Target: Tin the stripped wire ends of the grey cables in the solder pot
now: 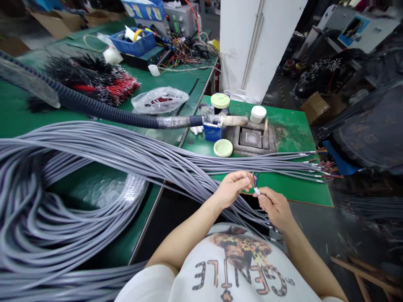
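Note:
My right hand (274, 207) pinches a cable end (257, 191) wrapped in white. From it fans a small spray of thin coloured wires (253, 178), orange, blue and green among them. Thumb and fingers of my left hand (233, 188) are closed at the left side of these wires. Behind both hands, a thick bundle of grey cables (176, 157) runs across to the right, ending in stripped coloured wire tips (330, 166). More cable ends (273, 228) hang low beside my right wrist.
A soldering pot (252, 137) sits on the green board, with a hose nozzle (234, 121) over its left side. Nearby are a blue box (214, 131), a pale lid (223, 148) and a white jar (258, 114). Coiled grey cable (22, 222) covers the left bench.

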The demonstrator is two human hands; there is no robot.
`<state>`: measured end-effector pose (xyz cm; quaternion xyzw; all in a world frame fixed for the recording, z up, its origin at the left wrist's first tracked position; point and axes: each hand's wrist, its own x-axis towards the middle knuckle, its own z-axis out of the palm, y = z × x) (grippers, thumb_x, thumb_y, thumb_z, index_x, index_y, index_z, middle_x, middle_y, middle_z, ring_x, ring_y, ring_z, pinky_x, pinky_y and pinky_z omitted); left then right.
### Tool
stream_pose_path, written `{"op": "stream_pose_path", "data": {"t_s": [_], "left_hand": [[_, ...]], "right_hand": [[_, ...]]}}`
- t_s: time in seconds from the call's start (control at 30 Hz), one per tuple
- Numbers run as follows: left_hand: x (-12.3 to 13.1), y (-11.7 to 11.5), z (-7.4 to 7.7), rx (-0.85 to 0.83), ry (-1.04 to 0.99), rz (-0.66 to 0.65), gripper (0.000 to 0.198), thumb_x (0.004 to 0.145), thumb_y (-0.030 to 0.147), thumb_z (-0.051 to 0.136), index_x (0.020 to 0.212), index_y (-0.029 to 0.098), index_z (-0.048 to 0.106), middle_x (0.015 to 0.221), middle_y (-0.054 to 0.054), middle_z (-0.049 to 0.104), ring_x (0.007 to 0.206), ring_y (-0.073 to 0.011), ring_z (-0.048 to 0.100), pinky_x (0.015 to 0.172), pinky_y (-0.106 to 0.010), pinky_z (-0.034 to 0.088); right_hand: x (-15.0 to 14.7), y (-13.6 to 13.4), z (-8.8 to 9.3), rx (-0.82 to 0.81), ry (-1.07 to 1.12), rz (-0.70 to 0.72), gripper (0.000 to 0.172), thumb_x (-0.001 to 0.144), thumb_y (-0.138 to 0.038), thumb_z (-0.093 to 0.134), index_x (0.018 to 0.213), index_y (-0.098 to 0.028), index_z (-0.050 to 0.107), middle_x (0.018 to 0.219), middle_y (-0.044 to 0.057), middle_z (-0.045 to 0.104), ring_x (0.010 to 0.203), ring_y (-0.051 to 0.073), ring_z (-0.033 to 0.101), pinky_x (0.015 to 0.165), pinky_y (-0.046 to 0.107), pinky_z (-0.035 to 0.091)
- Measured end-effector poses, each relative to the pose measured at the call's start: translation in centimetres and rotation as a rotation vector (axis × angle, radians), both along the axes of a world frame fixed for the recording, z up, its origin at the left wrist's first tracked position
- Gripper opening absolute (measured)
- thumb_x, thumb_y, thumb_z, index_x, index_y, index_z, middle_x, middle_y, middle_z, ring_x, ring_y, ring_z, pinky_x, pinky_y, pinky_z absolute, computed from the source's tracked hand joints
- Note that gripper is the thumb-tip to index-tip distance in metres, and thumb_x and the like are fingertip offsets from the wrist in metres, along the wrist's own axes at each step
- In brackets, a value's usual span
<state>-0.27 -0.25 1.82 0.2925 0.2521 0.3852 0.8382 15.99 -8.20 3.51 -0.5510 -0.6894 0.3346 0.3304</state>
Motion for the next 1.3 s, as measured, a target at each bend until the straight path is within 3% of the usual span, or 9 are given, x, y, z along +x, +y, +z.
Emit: {"op": "stream_pose_path", "data": {"t_s": [0.2,0.4,0.6,0.8,1.07,1.3], "left_hand": [[0.1,0.2,-0.5,-0.017,-0.130,-0.088,0.037,0.053,0.036,0.086,0.071,0.012,0.065,0.061,0.001,0.060,0.049,-0.0050,0.051,0.050,-0.018,0.041],[0.1,0.1,-1.1,0.049,-0.150,-0.073,0.031,0.057,0.031,0.085,0.065,0.013,0.062,0.065,0.002,0.057,0.055,-0.0074,0.056,0.053,-0.020,0.044],[-0.1,0.3,-0.4,0.153,-0.125,-0.046,0.029,0.060,0.034,0.083,0.066,0.013,0.064,0.067,0.001,0.058,0.054,-0.0066,0.053,0.053,-0.020,0.043],[0.7,0.3,0.1,0.065,-0.140,0.020,0.025,0.063,0.028,0.080,0.068,0.012,0.063,0.062,0.001,0.059,0.052,-0.0066,0.054,0.054,-0.020,0.043],[1.5,0.0,0.3,0.020,-0.154,0.045,0.023,0.070,0.028,0.076,0.077,0.011,0.063,0.064,0.000,0.065,0.054,-0.0060,0.056,0.057,-0.019,0.044],[1.8,0.0,0.1,0.092,-0.064,0.154,0.026,0.066,0.028,0.079,0.078,0.013,0.062,0.061,0.003,0.063,0.052,-0.0061,0.053,0.056,-0.019,0.042]], "right_hand": [[0.1,-0.1,-0.3,-0.032,0.051,0.044,0.024,0.096,-0.030,0.040,0.092,-0.019,0.060,0.058,-0.005,0.045,0.050,0.009,0.041,0.053,0.023,0.033],[0.2,-0.2,-0.7,-0.101,0.137,0.041,0.023,0.095,-0.032,0.042,0.093,-0.019,0.060,0.056,-0.005,0.043,0.048,0.009,0.039,0.051,0.024,0.031],[0.0,0.1,-0.2,-0.110,0.167,0.059,0.024,0.096,-0.031,0.041,0.090,-0.019,0.061,0.056,-0.005,0.046,0.047,0.008,0.040,0.050,0.022,0.033],[0.0,0.5,0.9,-0.039,0.078,-0.087,0.017,0.092,-0.030,0.051,0.094,-0.019,0.062,0.065,-0.002,0.054,0.057,0.009,0.048,0.056,0.021,0.038],[0.2,1.1,-1.2,-0.236,0.647,-0.088,0.023,0.091,-0.036,0.052,0.083,-0.017,0.060,0.045,-0.008,0.041,0.037,0.006,0.034,0.041,0.021,0.030],[0.1,1.4,-1.9,-0.286,0.795,-0.062,0.020,0.091,-0.032,0.054,0.082,-0.015,0.061,0.047,-0.008,0.041,0.037,0.005,0.032,0.040,0.020,0.031]]}}
